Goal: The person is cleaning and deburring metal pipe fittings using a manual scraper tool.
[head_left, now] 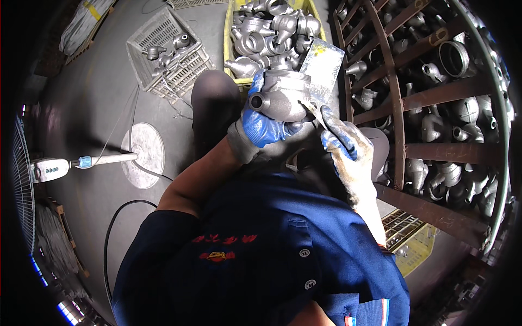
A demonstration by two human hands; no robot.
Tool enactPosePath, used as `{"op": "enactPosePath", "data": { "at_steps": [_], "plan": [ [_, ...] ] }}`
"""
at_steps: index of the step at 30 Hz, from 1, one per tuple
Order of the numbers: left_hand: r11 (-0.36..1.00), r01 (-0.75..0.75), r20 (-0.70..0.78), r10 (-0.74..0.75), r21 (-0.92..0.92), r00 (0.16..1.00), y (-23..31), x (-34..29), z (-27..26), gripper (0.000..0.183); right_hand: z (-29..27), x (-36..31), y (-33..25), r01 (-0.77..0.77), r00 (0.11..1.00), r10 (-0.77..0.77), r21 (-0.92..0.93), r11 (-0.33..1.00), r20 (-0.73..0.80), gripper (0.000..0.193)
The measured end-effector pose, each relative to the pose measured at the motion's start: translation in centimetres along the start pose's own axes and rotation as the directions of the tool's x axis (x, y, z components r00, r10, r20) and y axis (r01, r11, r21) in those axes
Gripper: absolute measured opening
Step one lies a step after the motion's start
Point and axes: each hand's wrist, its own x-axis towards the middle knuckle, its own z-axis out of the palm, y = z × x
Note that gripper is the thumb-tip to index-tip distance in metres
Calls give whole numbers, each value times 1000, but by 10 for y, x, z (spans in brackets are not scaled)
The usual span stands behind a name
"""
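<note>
My left hand (pixel 262 129), in a blue-coated glove, is wrapped round a grey metal casting (pixel 285 99) from its left side and below. The casting has a wide threaded collar at the top, a rounded body and a short round spout facing left. In its worn blue-and-white glove, my right hand (pixel 349 145) is closed on a narrow, pale-bladed hand tool (pixel 315 112). The blade's tip lies at the right side of the casting's body. The fingers hide most of the tool's handle, so its exact kind is unclear.
Beyond my hands stands a yellow crate (pixel 227 41) of similar castings, with a pale speckled board (pixel 323 68) by its near right corner. A rusty metal cage (pixel 394 103) full of castings is on the right. Left are a grey crate (pixel 145 68) and a fan (pixel 51 169).
</note>
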Motion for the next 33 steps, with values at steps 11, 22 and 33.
{"op": "enactPosePath", "data": {
  "at_steps": [11, 22, 33],
  "plan": [
    [925, 87, -77, -124, -371, 989, -3, -1, -3, 72, 4, 0, 10, 123, 990, -135, -224, 967, -37, 27],
    [997, 56, 63, -52, -58, 997, -2, 1, -24, 73, -5, -1, 12, 209, 977, -202, -445, 871, 63, 33],
    [998, 58, 187, -51, -33, 981, 0, 1, -17, 71, -13, 2, 6, 134, 991, -128, -294, 946, 38, 30]
  ]
}}
